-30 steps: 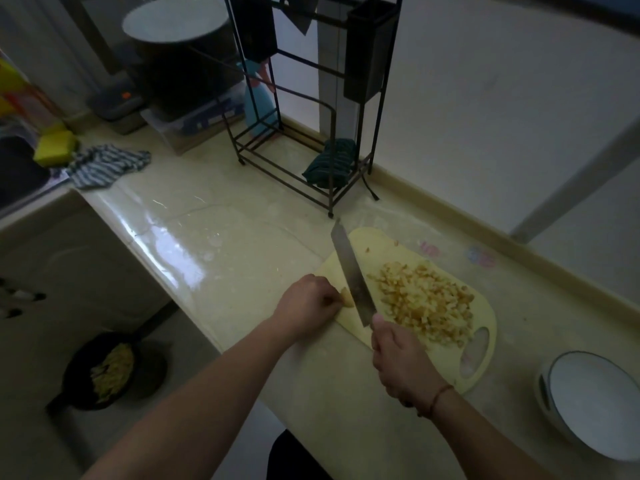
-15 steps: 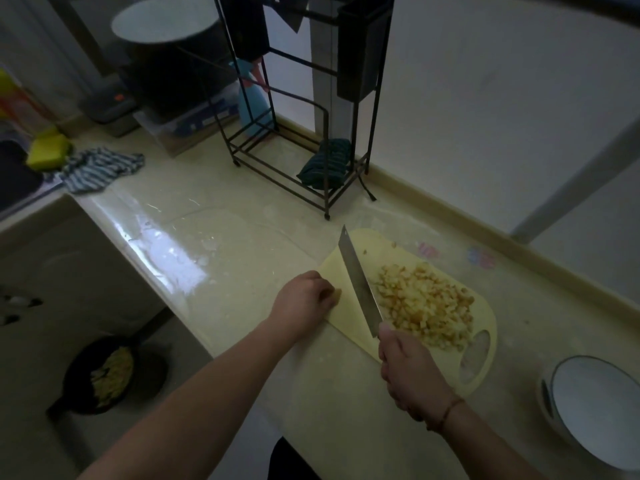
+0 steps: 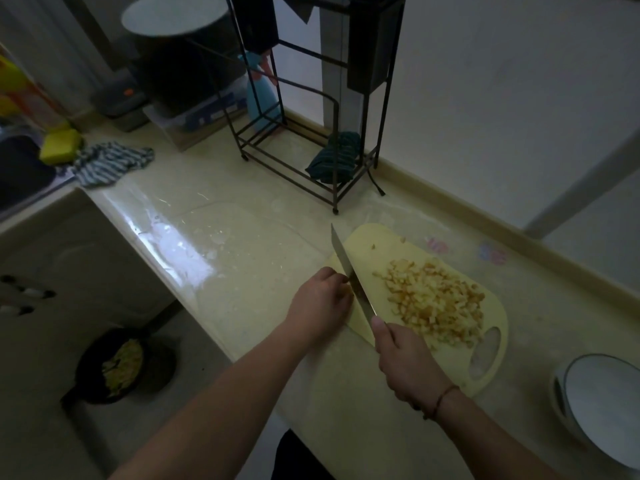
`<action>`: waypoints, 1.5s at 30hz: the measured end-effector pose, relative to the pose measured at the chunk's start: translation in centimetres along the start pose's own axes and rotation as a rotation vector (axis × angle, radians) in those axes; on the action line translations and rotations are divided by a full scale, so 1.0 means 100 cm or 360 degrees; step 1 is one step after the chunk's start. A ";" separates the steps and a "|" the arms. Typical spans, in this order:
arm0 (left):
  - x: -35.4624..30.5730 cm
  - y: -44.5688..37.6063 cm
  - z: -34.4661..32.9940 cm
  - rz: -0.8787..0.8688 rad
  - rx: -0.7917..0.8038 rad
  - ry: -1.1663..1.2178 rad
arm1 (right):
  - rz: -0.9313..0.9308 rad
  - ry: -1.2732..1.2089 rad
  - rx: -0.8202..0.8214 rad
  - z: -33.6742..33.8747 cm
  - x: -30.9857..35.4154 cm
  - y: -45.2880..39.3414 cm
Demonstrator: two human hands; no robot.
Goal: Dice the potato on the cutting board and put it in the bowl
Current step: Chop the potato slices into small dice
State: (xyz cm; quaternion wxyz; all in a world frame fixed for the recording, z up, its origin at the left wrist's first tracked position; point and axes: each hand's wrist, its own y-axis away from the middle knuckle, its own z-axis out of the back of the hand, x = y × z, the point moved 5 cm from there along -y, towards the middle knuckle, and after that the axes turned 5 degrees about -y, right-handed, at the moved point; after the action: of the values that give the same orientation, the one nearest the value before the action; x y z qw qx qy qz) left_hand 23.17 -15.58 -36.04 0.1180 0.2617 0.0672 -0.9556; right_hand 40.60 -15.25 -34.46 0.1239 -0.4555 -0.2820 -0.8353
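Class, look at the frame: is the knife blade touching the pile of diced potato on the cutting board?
Apart. The head view shows bare cutting board between the knife blade and the pile of diced potato.

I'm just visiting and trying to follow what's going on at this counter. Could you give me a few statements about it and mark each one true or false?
1. The right hand grips the knife. True.
2. The pile of diced potato already lies in the bowl. False: it lies on the cutting board; the bowl stands apart, to the right of the board.
3. The left hand rests at the board's left edge, beside the blade. True.
4. The striped cloth lies on the cutting board. False: it lies far to the left on the counter, next to a yellow sponge.
5. A black wire rack stands behind the board. True.
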 end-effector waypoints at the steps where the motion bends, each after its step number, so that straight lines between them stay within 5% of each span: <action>1: -0.001 0.002 0.001 -0.0032 -0.0004 0.0005 | -0.0003 0.0003 0.0003 -0.001 0.000 0.001; 22: 0.001 -0.001 0.000 -0.0167 -0.0005 0.0105 | 0.0084 0.0348 0.0015 -0.013 0.015 -0.016; 29: 0.000 0.001 0.002 -0.0198 -0.0089 0.0062 | -0.0063 -0.0028 -0.0039 0.002 0.002 -0.014; 45: 0.004 0.007 0.001 -0.0109 -0.0090 -0.0023 | 0.0095 0.0154 -0.0002 -0.005 0.003 0.021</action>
State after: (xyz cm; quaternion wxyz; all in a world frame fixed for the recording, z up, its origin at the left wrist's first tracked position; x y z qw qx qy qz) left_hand 22.96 -16.34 -36.21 0.0931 0.2488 0.1023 -0.9586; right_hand 41.07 -17.19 -33.70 0.1619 -0.4230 -0.2614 -0.8524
